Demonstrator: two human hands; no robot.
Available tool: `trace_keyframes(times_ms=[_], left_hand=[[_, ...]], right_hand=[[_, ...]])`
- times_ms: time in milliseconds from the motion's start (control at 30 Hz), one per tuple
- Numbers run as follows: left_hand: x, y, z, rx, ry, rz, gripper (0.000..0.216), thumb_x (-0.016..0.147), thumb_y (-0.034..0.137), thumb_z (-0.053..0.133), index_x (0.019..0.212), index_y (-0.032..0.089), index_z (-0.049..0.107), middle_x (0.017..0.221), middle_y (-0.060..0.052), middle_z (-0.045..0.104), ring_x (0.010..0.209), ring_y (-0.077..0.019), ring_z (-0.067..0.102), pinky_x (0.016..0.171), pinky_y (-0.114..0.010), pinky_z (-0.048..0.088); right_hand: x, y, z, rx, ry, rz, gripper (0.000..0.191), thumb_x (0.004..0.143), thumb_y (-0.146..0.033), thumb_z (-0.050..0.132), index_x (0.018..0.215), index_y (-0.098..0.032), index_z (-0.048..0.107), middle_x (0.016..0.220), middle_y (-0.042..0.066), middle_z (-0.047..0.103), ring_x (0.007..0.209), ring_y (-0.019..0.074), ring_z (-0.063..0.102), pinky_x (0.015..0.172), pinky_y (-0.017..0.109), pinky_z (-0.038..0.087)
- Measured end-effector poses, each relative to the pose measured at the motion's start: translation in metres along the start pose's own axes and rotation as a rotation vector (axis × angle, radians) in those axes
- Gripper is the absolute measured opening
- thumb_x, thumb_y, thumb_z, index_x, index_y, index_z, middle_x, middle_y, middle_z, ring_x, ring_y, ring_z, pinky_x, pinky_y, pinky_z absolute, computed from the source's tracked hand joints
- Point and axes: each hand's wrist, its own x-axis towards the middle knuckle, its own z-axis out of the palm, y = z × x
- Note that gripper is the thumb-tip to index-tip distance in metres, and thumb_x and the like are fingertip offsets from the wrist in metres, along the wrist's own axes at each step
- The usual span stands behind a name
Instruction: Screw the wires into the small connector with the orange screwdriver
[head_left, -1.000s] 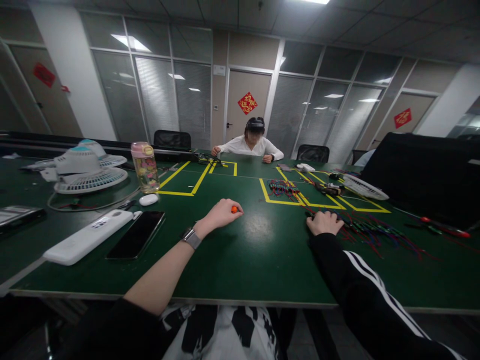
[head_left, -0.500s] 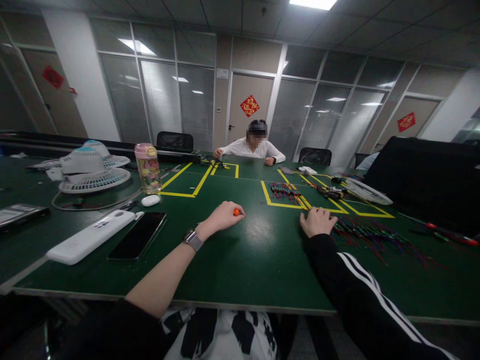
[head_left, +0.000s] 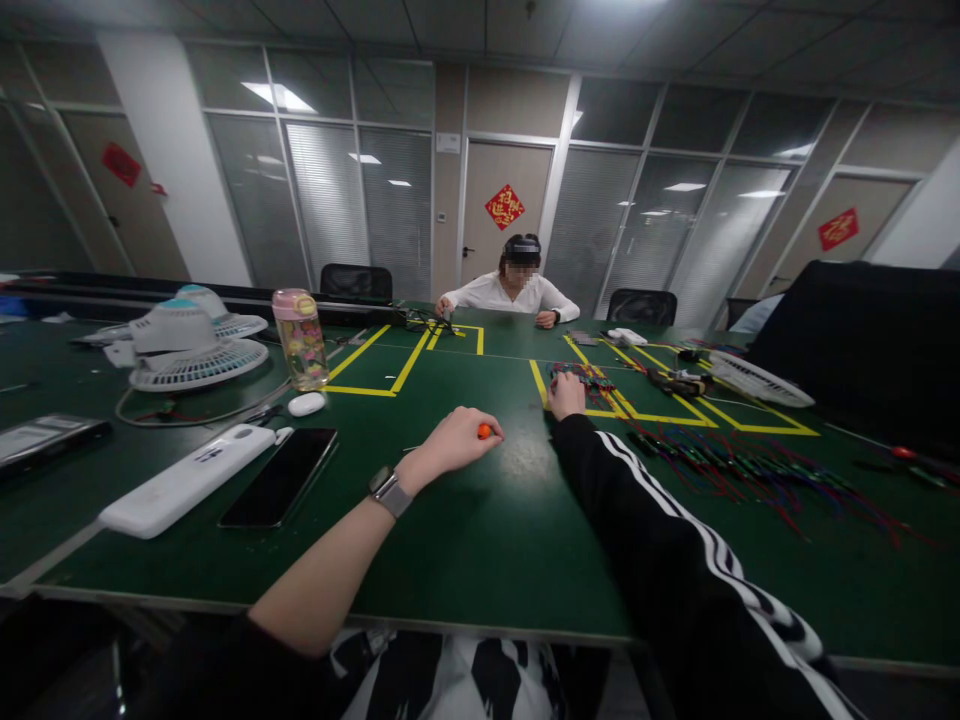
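My left hand (head_left: pixel 459 440) is closed above the table, wrapped around a thin tool with a round orange end (head_left: pixel 485 431). That end shows at the fingertips, and a thin light shaft seems to stick out behind the hand; the kind of tool is not clear. At the left edge of a pile of small wired circuit boards (head_left: pixel 596 377), inside a yellow tape frame, my right hand (head_left: pixel 567 396) reaches down. Its fingertips are hidden, so a hold on a board cannot be made out. A longer row of wired boards (head_left: pixel 742 465) lies right of my right sleeve.
To the left are a black phone (head_left: pixel 281 478), a white power bank (head_left: pixel 187 480), a white earbud case (head_left: pixel 307 403), a bottle (head_left: pixel 301 342) and white fans (head_left: pixel 196 362). A person (head_left: pixel 521 285) sits opposite. A white fan grille (head_left: pixel 761 380) lies right, beside a black screen (head_left: pixel 877 360).
My right hand has moved left and forward, from beside the long row of boards to the pile in the tape frame. My left hand keeps its hold on the orange-ended tool.
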Motion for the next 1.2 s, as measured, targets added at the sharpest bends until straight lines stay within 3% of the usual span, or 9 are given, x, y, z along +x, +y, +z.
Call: trace_keyframes(times_ms=[300,567,733,900,1067,1200], left_hand=[[-0.001,0.001,-0.002,0.006,-0.012,-0.029,0.025,0.081,0.035,0.050,0.091,0.022,0.070,0.094,-0.003,0.069,0.085,-0.0169,0.062,0.078,-0.026,0.046],[0.000,-0.001,0.001,0.015,-0.006,-0.024,0.025,0.081,0.036,0.051,0.089,0.021,0.070,0.094,-0.004,0.069,0.085,-0.0166,0.062,0.080,-0.026,0.045],[-0.001,-0.004,0.002,0.014,-0.001,-0.007,0.025,0.081,0.036,0.051,0.089,0.022,0.070,0.094,-0.004,0.069,0.085,-0.0167,0.063,0.078,-0.026,0.046],[-0.001,-0.002,0.002,0.015,-0.002,-0.003,0.025,0.081,0.037,0.050,0.090,0.022,0.070,0.095,-0.004,0.069,0.086,-0.0168,0.063,0.078,-0.026,0.046],[-0.001,0.001,0.003,0.045,-0.011,-0.024,0.025,0.081,0.036,0.051,0.090,0.023,0.070,0.096,-0.004,0.069,0.086,-0.0172,0.063,0.078,-0.026,0.046],[-0.001,0.002,0.003,0.095,-0.019,-0.025,0.024,0.082,0.035,0.051,0.090,0.023,0.070,0.094,-0.004,0.069,0.087,-0.0175,0.062,0.079,-0.026,0.046]], right_hand=[[0.038,0.017,0.033,-0.054,-0.136,-0.090,0.040,0.081,-0.021,0.044,0.118,-0.009,0.051,0.126,0.017,0.052,0.125,0.0265,0.035,0.105,0.046,0.016],[0.045,0.020,0.033,-0.059,-0.271,-0.123,0.039,0.082,-0.020,0.040,0.118,-0.011,0.054,0.128,0.015,0.052,0.130,0.0258,0.031,0.107,0.054,0.010],[0.042,0.010,0.021,-0.009,-0.252,-0.186,0.033,0.078,-0.015,0.047,0.108,-0.011,0.062,0.118,0.016,0.059,0.120,0.0262,0.044,0.106,0.045,0.021],[0.035,-0.009,0.011,0.104,-0.262,-0.244,0.024,0.077,-0.018,0.056,0.098,-0.014,0.068,0.102,0.012,0.067,0.098,0.0204,0.060,0.088,0.026,0.041],[0.013,-0.036,-0.001,0.221,-0.257,-0.307,0.018,0.074,-0.021,0.063,0.090,-0.017,0.070,0.091,0.007,0.070,0.085,0.0170,0.063,0.077,0.023,0.045],[-0.021,-0.052,-0.017,0.307,-0.254,-0.378,0.018,0.073,-0.013,0.060,0.087,-0.016,0.070,0.086,0.006,0.070,0.080,0.0164,0.063,0.073,0.023,0.046]])
